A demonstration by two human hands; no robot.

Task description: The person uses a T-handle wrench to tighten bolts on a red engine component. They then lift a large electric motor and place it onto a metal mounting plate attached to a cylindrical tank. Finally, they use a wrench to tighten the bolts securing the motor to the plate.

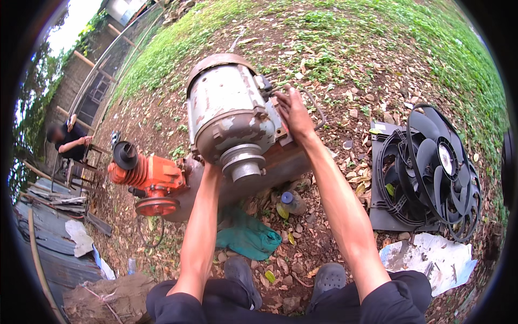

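Note:
A large electric motor [229, 102], grey with peeling paint and rust, sits in front of me over a brown tank [248, 190]. Its stepped metal pulley [243, 162] points toward me. My right hand [294, 116] grips the motor's right side, fingers beside the small terminal box [263, 83] and a cable [322, 110]. My left hand [209, 171] reaches under the motor's near left edge; its fingers are hidden behind the housing. Left of the motor, an orange compressor pump [156, 173] with a spoked wheel and a black round filter is attached at the tank's end.
Black radiator fans [431, 167] lie on the right beside a torn white sheet [431, 262]. A teal cloth [251, 237] and a blue-capped bottle [293, 202] lie below the tank. At far left, a person [73, 140] sits near corrugated sheets [48, 237]. Grass and leaf-strewn soil surround everything.

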